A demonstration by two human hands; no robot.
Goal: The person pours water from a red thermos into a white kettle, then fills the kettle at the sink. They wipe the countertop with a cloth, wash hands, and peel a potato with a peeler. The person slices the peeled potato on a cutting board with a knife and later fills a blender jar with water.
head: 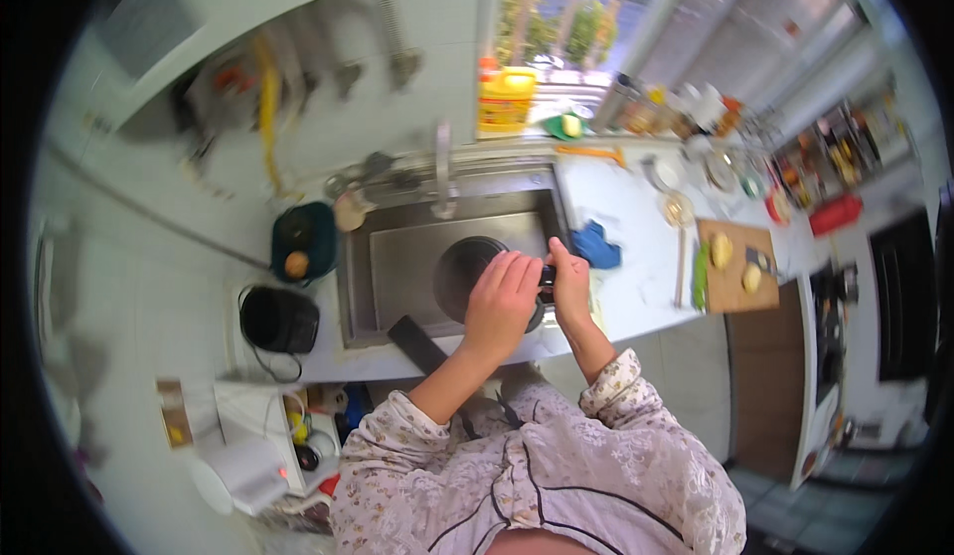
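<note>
A dark round pan (pixel 453 281) is tilted in the stainless steel sink (pixel 399 257). My right hand (pixel 572 281) grips its black handle (pixel 548 276) near the sink's right edge, thumb pointing up. Across the pan lies my left hand (pixel 503 298), its back towards me and its fingertips close to the handle. Whatever is under the left palm is hidden, so I cannot tell if it holds anything. A dark flat rectangular object (pixel 417 342) rests over the sink's front edge, beside my left forearm. The faucet (pixel 444 175) stands behind the pan.
Right of the sink lies a blue cloth (pixel 596 245). Farther right, a wooden cutting board (pixel 734 287) carries pale peeled vegetables, a blade and something green. A dark green bin (pixel 324 238) and a black container (pixel 279 320) stand left. A yellow jug (pixel 507 100) is by the window.
</note>
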